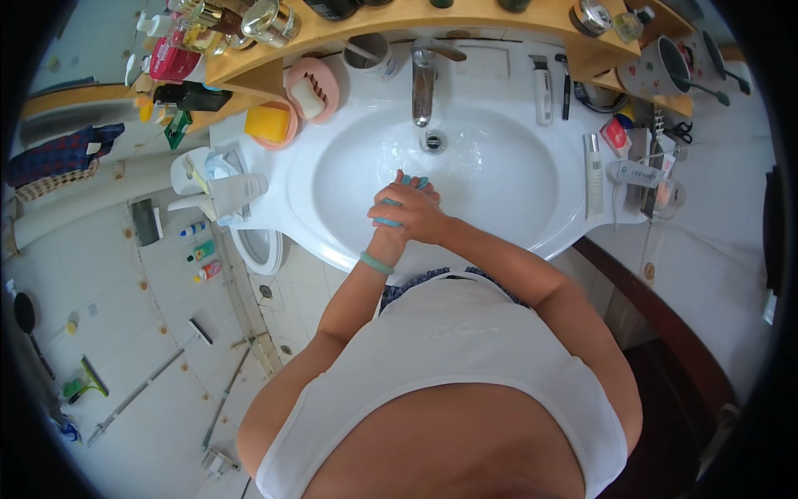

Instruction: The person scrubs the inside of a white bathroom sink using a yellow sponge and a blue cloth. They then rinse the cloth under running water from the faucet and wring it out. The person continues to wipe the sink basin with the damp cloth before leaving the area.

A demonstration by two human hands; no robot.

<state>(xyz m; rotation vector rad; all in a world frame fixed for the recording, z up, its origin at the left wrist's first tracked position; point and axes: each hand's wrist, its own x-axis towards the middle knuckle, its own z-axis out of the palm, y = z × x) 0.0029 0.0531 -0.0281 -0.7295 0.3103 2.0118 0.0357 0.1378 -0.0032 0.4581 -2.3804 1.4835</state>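
Observation:
Both hands are together over the front part of the white washbasin [515,208]. My right hand [418,214] lies across the top, fingers curled over my left hand [402,177], which is mostly hidden beneath it. Light-blue patches of a small thing [387,221] show between and beside the fingers; its kind cannot be made out. A pale green bangle [376,264] circles my left wrist. Beyond the hands are the drain [432,142] and a chrome faucet [423,83]. Water drops glisten in the bowl.
At the basin's back left stand pink soap dishes with a white soap bar [307,98] and a yellow block [267,124]. A trimmer [542,90], a razor [565,86] and a white tube [593,175] lie on the right rim. Above is a wooden shelf [465,23] with jars.

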